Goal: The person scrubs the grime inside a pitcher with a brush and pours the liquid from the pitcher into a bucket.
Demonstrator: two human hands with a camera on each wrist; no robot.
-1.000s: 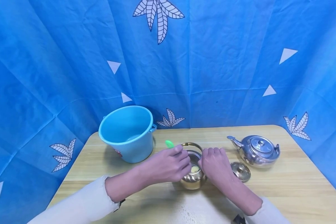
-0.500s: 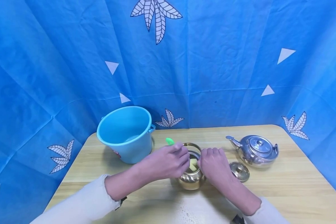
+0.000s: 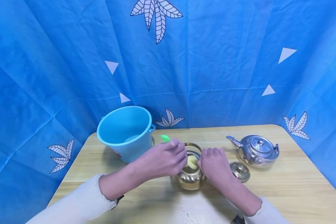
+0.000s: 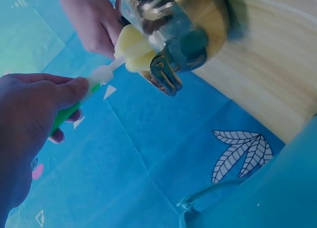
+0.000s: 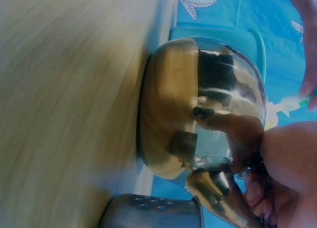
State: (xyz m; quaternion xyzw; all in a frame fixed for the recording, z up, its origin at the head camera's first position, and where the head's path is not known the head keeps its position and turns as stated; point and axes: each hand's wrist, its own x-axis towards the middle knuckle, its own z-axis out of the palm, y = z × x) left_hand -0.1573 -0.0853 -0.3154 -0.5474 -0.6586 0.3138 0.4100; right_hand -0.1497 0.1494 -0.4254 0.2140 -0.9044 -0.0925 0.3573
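My left hand (image 3: 164, 159) grips the green handle (image 4: 67, 114) of a sponge bottle brush, its green end sticking out above my fist in the head view. The brush's pale yellow sponge head (image 4: 132, 47) sits at the mouth of a shiny gold-toned metal teapot (image 3: 191, 181), partly out of the opening. My right hand (image 3: 215, 165) grips the teapot at its right side, fingers curled by the spout (image 5: 218, 191) and the base of its hoop handle (image 3: 194, 145). The teapot stands upright on the table without its lid.
Beside my right wrist lies a metal lid (image 3: 240, 171); a perforated metal cylinder (image 5: 151, 211) shows in the right wrist view. A silver teapot (image 3: 259, 151) stands farther right. A blue bucket (image 3: 137, 149) is at back left. Water drops (image 3: 188, 214) wet the front table.
The sponge has risen from inside the teapot to its mouth. My left hand has shifted slightly left and up with the brush, while the right hand keeps its hold.
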